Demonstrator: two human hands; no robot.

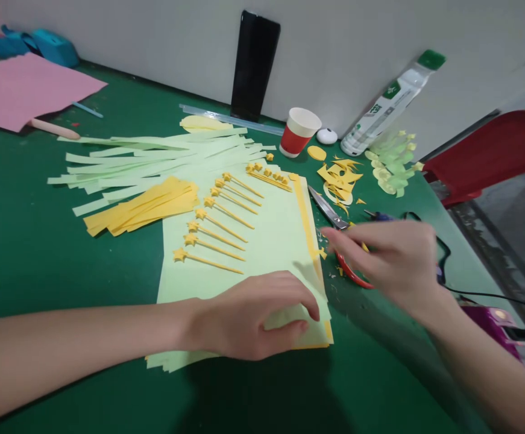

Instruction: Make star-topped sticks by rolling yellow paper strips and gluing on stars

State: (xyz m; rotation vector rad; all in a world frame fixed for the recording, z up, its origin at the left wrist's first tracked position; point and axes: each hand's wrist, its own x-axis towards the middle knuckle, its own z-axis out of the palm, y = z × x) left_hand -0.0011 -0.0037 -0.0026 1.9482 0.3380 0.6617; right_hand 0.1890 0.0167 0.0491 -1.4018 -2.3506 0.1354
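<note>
My left hand point(262, 316) hovers over or rests on a stack of pale green paper point(280, 241); which of the two I cannot tell. Its fingers curl loosely, with a gap to the thumb and nothing visible between them. Several yellow paper stars on thin rolled sticks point(219, 232) lie in a slanting row just beyond it. To the right, my right hand point(389, 259) is closed in a pinch above red-handled scissors point(330, 208), partly covering them. Anything inside that pinch is hidden or too small to name. Small yellow stars point(266, 173) lie at the stack's far edge.
Green strips point(154, 157) and yellow strips point(144, 208) lie left of the stack. Behind stand a phone point(255, 66), a paper cup point(299, 132) and a leaning white bottle point(384, 108). Yellow scraps point(340, 178) lie near the scissors. A cable point(492, 295) runs at right.
</note>
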